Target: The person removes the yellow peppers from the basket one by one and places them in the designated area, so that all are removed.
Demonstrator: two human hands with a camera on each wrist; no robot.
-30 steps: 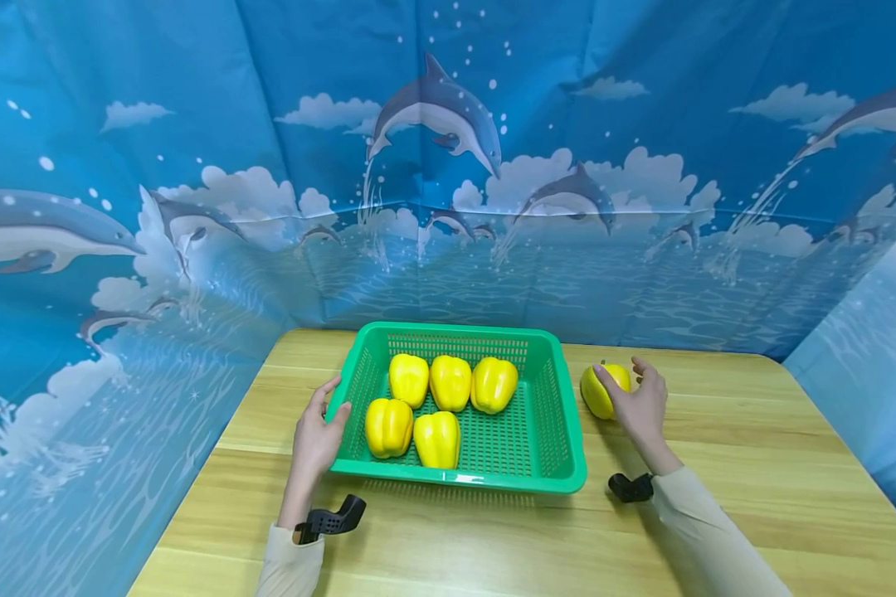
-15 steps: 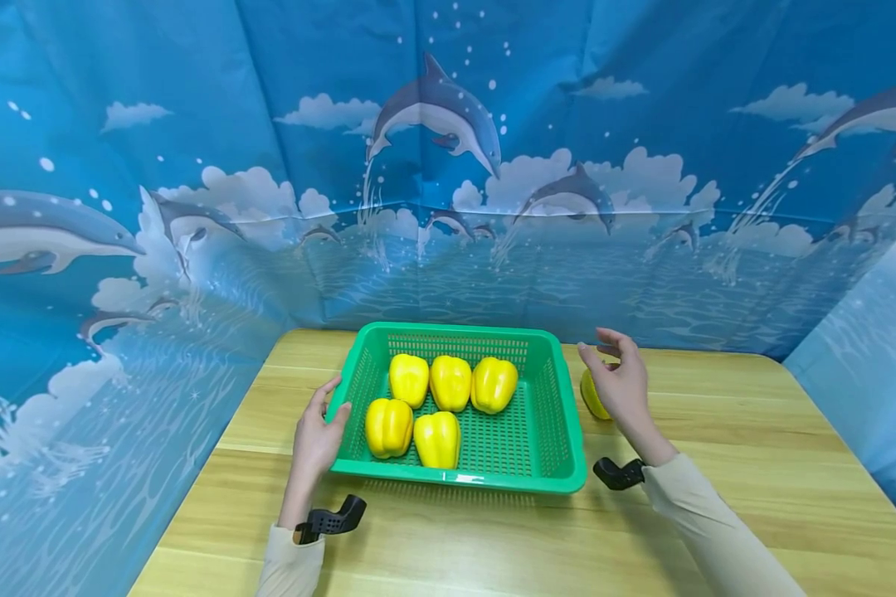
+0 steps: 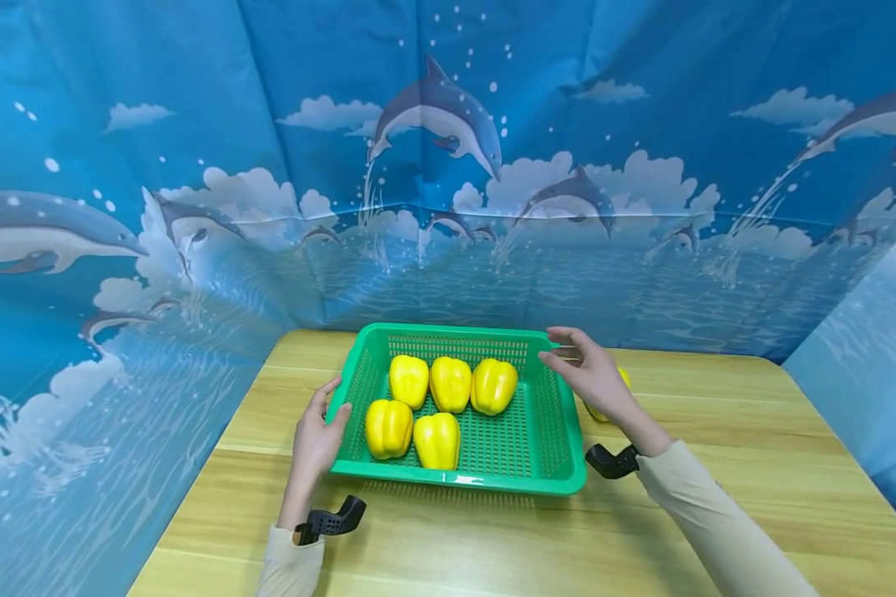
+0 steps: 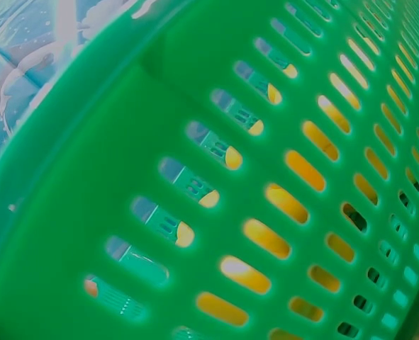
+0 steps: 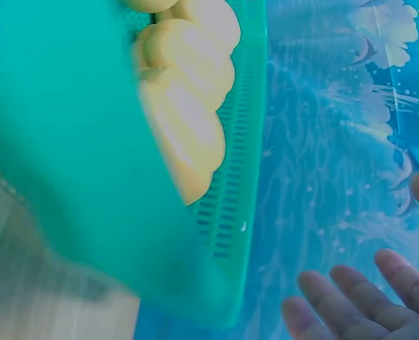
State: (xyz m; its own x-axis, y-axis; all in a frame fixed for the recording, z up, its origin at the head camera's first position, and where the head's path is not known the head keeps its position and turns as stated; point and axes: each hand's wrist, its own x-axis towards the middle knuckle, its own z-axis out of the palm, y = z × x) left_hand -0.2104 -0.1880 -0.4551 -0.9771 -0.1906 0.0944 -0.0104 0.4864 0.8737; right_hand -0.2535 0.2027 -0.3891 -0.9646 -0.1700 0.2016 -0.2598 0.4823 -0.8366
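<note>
A green plastic basket holds several yellow bell peppers, three along the back and two in front. At its left rim my left hand grips the side, fingers along the edge and thumb over it. My right hand hovers by the basket's back right corner with nothing in it; its fingers are spread apart in the right wrist view. Behind that hand, another yellow object on the table is mostly hidden. Through the slotted wall, the left wrist view shows yellow peppers.
The basket stands on a wooden table. A blue dolphin-print curtain hangs just past the table's back edge and at both sides. Black cameras are strapped to both wrists.
My right hand has moved left, away from the yellow bell pepper on the table, to the basket's right rim. That pepper has stayed in place. My left hand has not moved.
</note>
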